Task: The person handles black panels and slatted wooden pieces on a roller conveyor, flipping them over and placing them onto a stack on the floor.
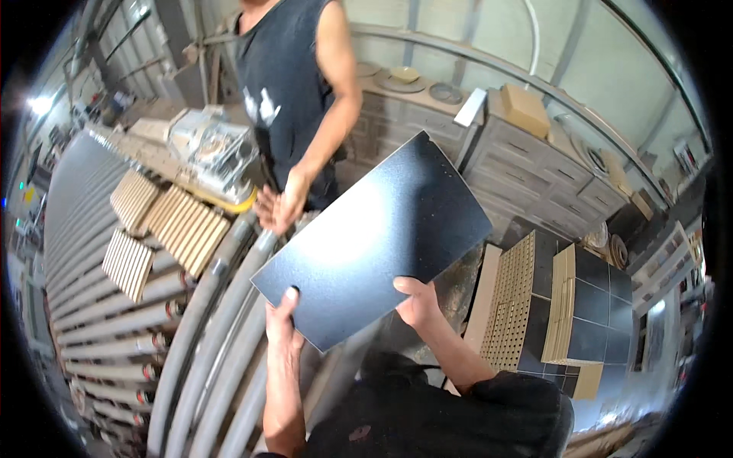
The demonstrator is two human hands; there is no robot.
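A black rectangular board, smooth-faced with light glaring off its middle, is held up tilted in front of me. My left hand grips its near left corner, thumb on top and fingers hidden beneath. My right hand clasps the near long edge further right, its thumb also on the upper face. Past the board's left end, a co-worker's hand hangs over the rollers with nothing visible in it.
A roller conveyor spreads to my left, bearing strips of slatted wood. Behind it stands a dusty machine. The co-worker stands ahead. Stacks of black boards and perforated panels lie at right, before drawer cabinets.
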